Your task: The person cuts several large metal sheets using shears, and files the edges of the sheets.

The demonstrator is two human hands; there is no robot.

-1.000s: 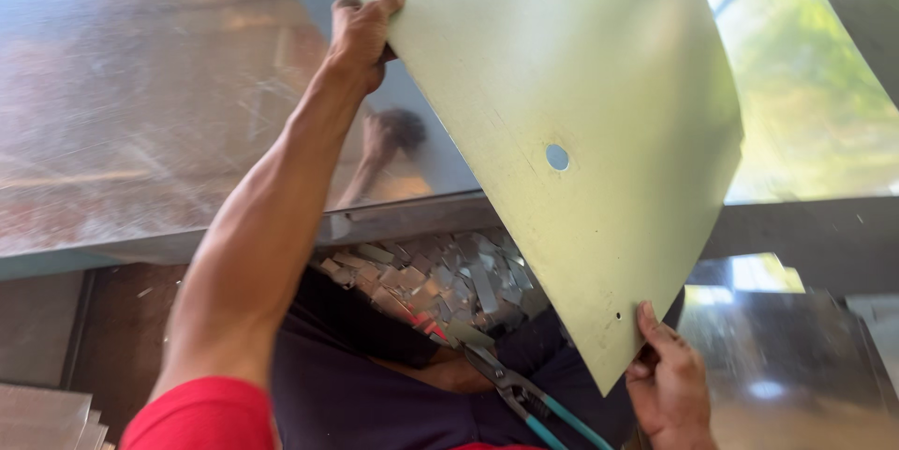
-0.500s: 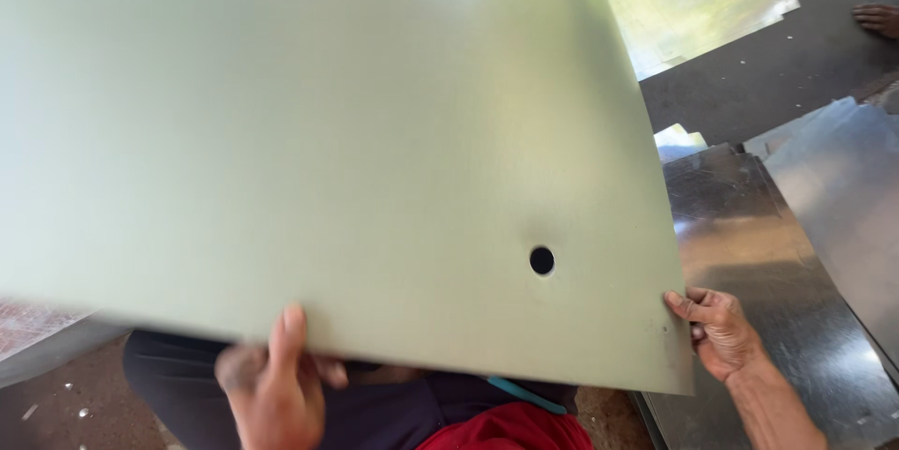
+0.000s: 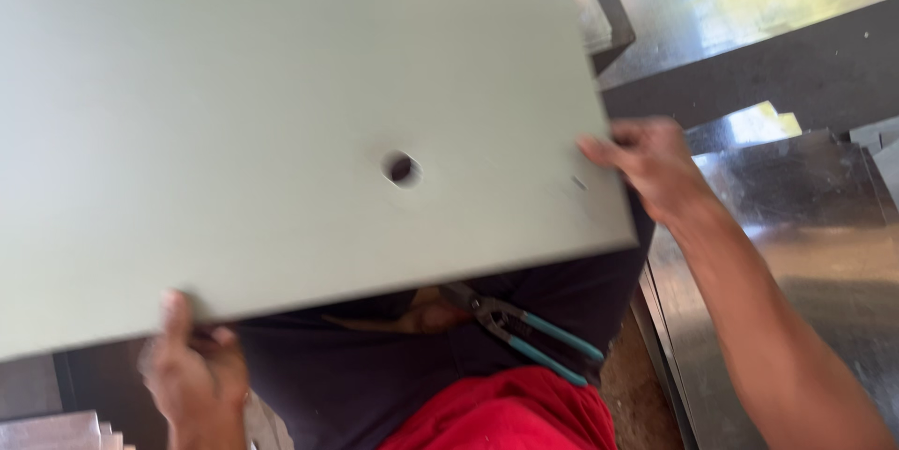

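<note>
A large pale green metal sheet [image 3: 281, 113] with a small round hole [image 3: 402, 169] fills most of the head view, held flat in front of me. My left hand [image 3: 192, 370] grips its near edge at the lower left, thumb on top. My right hand [image 3: 651, 169] grips its right edge. Below the sheet, tin snips with teal handles [image 3: 529, 328] lie on my lap, across dark trousers and a red shirt.
Shiny galvanized metal sheets [image 3: 796, 225] lie on the floor at the right. A dark metal frame [image 3: 609, 19] shows at the top right with a bright opening behind. Stacked sheet edges [image 3: 56, 431] sit at the bottom left.
The sheet has swung from upright to flat and now tilts slightly left. My right hand has slid up its right edge; my left stays on the near edge.
</note>
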